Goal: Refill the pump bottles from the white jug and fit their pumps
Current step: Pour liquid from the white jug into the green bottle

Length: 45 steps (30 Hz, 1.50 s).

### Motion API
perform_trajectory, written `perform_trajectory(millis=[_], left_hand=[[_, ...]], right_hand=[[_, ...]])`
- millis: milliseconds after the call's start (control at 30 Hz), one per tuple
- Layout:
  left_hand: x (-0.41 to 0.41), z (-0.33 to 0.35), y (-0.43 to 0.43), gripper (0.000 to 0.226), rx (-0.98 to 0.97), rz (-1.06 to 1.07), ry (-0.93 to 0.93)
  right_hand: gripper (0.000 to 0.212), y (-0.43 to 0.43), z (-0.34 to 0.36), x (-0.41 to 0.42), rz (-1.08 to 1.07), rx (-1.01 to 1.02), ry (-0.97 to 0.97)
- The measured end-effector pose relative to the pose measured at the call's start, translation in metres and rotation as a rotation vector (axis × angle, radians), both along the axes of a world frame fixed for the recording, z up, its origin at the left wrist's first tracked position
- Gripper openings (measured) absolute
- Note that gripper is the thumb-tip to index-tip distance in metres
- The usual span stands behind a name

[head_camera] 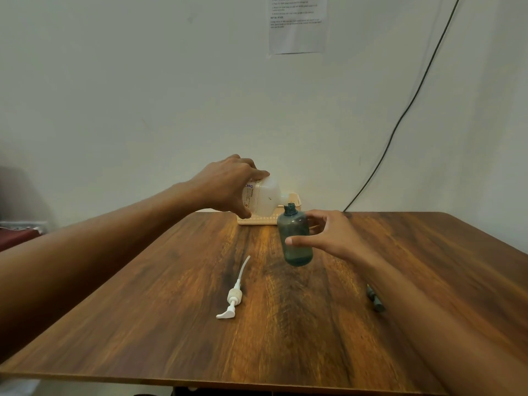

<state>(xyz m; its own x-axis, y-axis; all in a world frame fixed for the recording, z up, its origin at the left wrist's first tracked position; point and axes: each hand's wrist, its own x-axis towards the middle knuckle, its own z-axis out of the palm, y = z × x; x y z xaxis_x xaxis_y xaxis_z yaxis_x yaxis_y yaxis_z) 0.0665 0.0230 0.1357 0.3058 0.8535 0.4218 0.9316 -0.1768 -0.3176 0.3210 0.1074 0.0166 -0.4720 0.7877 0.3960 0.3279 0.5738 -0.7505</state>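
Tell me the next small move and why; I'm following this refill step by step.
Probably bring the spout of the jug over the neck of the bottle and tip further: the left hand holds the jug tilted, spout just beside the open neck; the right hand grips the bottle.

A plain indoor room set up as a simple workstation: a wood-grain bench [143,310] stands against a bare pale wall [114,81], a printed sheet [297,27] is taped above the bench, and a black cable [400,115] runs down behind it.
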Motion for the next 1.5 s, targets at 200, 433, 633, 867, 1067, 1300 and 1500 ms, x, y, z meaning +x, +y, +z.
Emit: perform_trajectory(millis=[200, 433, 633, 867, 1067, 1300, 1500], left_hand=[[0.0, 0.0, -0.002, 0.103, 0.005, 0.003, 0.005], [0.001, 0.001, -0.002, 0.103, 0.007, 0.004, 0.016], [0.002, 0.002, -0.003, 0.103, 0.002, 0.003, 0.015], [0.004, 0.003, -0.006, 0.103, -0.011, 0.004, 0.022], [0.003, 0.001, -0.003, 0.102, -0.005, 0.002, 0.014], [0.001, -0.001, -0.002, 0.102, -0.002, 0.005, 0.004], [0.0, -0.009, -0.002, 0.102, -0.023, 0.009, -0.024]], right_hand=[[0.064, 0.0, 0.0, -0.001, -0.002, 0.002, 0.003], [0.073, -0.001, -0.001, -0.001, -0.009, 0.003, 0.005], [0.072, -0.001, -0.001, -0.001, -0.006, 0.014, 0.005], [0.072, -0.001, -0.002, -0.002, -0.013, 0.02, 0.004], [0.071, -0.003, -0.002, -0.001, -0.011, 0.01, 0.012], [0.069, -0.005, -0.001, -0.001, -0.018, 0.003, -0.001], [0.066, -0.009, -0.001, -0.001, -0.003, -0.003, 0.012]])
